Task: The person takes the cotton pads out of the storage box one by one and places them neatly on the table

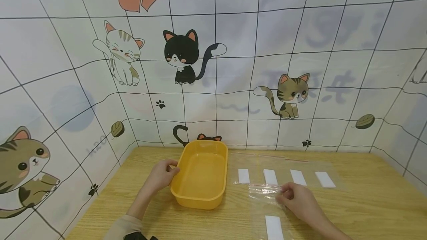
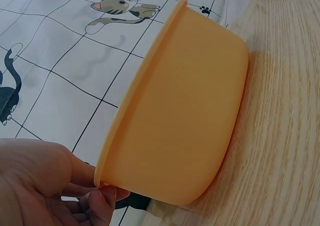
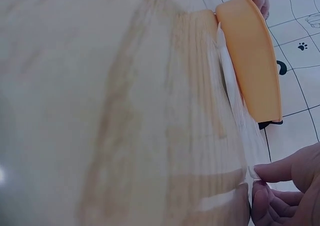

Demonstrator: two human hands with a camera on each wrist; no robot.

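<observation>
An empty-looking yellow plastic basin (image 1: 200, 173) sits on the wooden table. My left hand (image 1: 162, 175) pinches its rim at the left side, as the left wrist view also shows with the hand (image 2: 45, 181) at one corner of the basin (image 2: 175, 105). To the right, my right hand (image 1: 298, 200) pinches the upper edge of a clear zip bag (image 1: 260, 206) bearing a white label (image 1: 274, 228). In the right wrist view, thumb and fingertips of that hand (image 3: 287, 186) meet on the thin plastic. The bag's lower end is cut off in the head view.
Behind the held bag, several clear bags with white labels (image 1: 269, 177) lie in a row on the wooden table (image 1: 373, 195). A white cloth backdrop (image 1: 233, 73) printed with cats and grid lines rises along the table's back and sides.
</observation>
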